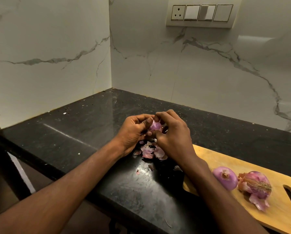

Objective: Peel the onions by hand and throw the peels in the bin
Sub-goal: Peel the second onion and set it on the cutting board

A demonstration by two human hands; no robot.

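Observation:
A purple onion (155, 126) is held above the black counter between both hands. My left hand (133, 132) grips it from the left, fingers curled over its top. My right hand (171, 132) grips it from the right, fingertips pinching at its top and lower side. Directly below lies a pile of pink onion peels (149, 152) on the counter. On the wooden cutting board (242, 164) at the right sit a peeled onion (225, 178) and an onion with loose skin hanging off (256, 186). No bin is in view.
The black stone counter (90, 132) runs into a corner of white marble walls. Small peel scraps (151, 167) lie nearer the front edge. A switch and socket panel (202, 13) is mounted on the right wall. The counter's front edge drops off at the lower left.

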